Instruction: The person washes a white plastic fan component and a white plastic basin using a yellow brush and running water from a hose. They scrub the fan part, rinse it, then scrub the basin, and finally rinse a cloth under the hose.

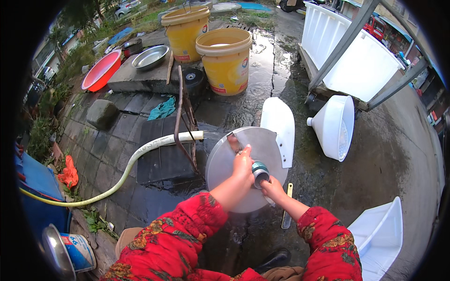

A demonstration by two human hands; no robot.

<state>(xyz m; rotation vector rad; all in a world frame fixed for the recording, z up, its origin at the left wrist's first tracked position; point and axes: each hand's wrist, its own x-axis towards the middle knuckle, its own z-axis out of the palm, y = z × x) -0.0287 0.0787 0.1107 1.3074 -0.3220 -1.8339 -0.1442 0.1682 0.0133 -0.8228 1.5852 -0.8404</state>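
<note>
A large round grey metal disc (220, 173) is in front of me, its surface shiny and wet-looking. My left hand (243, 164) reaches over it, fingers curled near its upper middle around something I cannot make out. Beside that hand is a short hollow cylinder (260, 171), dark inside with a greenish-grey outer wall. My right hand (273, 189) pinches the cylinder's lower right rim between thumb and fingers. Water runs from the pale hose (168, 140) toward the disc's left edge. A yellow-handled brush (287, 210) lies on the wet ground near my right wrist.
A white curved panel (277, 122) and white funnel-shaped hopper (330, 126) lie beyond the disc. Two yellow buckets (225, 65) stand farther back. Bent sticks (180, 107) prop the hose over a dark slab (159, 161). Another white hopper (379, 234) is at lower right.
</note>
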